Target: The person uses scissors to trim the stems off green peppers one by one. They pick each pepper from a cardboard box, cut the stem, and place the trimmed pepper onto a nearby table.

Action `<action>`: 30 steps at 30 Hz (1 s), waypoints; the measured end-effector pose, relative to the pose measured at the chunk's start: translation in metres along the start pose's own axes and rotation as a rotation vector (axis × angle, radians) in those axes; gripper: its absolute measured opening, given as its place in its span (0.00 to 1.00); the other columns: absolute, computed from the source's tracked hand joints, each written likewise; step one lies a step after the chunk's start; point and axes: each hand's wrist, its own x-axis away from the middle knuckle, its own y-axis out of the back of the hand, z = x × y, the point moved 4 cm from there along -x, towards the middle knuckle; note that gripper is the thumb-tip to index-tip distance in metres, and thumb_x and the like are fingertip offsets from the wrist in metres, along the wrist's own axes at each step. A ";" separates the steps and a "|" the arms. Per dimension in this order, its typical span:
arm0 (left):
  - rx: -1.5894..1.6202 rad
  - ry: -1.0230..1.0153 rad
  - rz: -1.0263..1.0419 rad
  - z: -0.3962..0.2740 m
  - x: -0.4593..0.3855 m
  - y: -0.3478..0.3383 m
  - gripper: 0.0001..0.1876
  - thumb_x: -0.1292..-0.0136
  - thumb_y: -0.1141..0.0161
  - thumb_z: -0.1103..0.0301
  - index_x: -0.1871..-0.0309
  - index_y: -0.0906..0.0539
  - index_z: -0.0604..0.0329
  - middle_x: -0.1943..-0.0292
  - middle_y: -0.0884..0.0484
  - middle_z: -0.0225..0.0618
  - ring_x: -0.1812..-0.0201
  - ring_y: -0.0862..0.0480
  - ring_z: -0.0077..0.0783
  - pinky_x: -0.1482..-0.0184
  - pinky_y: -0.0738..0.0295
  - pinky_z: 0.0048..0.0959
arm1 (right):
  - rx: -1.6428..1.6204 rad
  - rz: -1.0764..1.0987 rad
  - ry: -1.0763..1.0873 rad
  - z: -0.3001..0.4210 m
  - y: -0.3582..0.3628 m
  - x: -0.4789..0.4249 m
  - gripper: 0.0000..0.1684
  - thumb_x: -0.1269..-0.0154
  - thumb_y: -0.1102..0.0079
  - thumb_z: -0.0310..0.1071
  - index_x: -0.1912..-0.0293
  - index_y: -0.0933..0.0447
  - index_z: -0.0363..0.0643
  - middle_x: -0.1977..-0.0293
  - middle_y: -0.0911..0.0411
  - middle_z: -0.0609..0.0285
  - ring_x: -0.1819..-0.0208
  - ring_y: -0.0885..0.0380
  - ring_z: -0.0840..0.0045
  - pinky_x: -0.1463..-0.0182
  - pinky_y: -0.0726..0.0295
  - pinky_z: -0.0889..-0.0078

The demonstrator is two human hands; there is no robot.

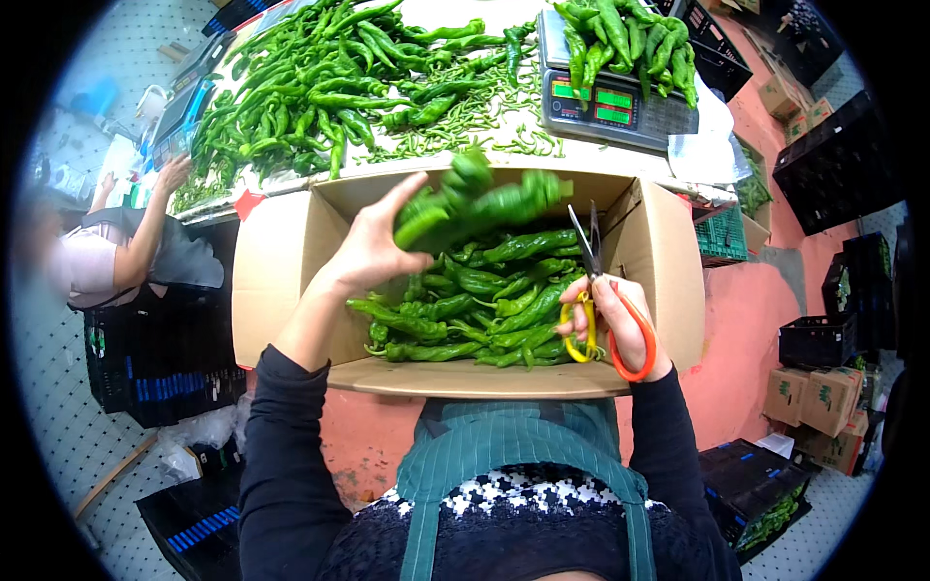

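My left hand (pixel 374 243) is curled around a bunch of long green peppers (pixel 472 200), blurred by motion, above an open cardboard box (pixel 272 283). My right hand (pixel 626 319) holds scissors (pixel 594 250) with one yellow and one red handle loop. Their blades point away from me and stand slightly apart over the box's right side. Inside the box lies a layer of wrinkled green peppers (pixel 501 305). The lifted bunch hides part of that layer and of the box's far wall.
Beyond the box, a white table (pixel 523 149) bears a large pepper heap (pixel 305 94) and loose cut stems (pixel 465 120). A digital scale (pixel 617 109) carries more peppers. A co-worker's hand (pixel 174 173) is at the table's left. Black crates (pixel 835 163) and cartons (pixel 814 392) stand right.
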 end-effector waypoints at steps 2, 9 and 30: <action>0.203 0.068 -0.189 0.026 -0.004 0.013 0.38 0.57 0.26 0.73 0.38 0.29 0.62 0.50 0.19 0.40 0.51 0.19 0.29 0.45 0.25 0.28 | -0.102 0.135 -0.032 0.002 -0.013 0.006 0.31 0.25 0.62 0.54 0.55 0.27 0.30 0.77 0.29 0.61 0.73 0.27 0.80 0.54 0.15 0.62; 1.263 -0.005 -0.646 0.056 -0.020 0.018 0.19 0.40 0.36 0.67 0.49 0.25 0.69 0.54 0.19 0.49 0.52 0.18 0.41 0.46 0.20 0.41 | -0.096 0.204 -0.160 -0.009 -0.048 0.008 0.34 0.26 0.62 0.57 0.55 0.26 0.31 0.75 0.27 0.60 0.71 0.24 0.79 0.59 0.15 0.70; 1.638 -0.471 -0.244 0.038 0.017 0.015 0.46 0.46 0.31 0.64 0.27 0.47 0.58 0.51 0.30 0.41 0.48 0.23 0.37 0.40 0.25 0.38 | 0.194 -0.049 0.033 -0.027 -0.058 -0.020 0.24 0.30 0.44 0.46 0.77 0.25 0.38 0.90 0.34 0.71 0.90 0.38 0.89 0.85 0.41 0.83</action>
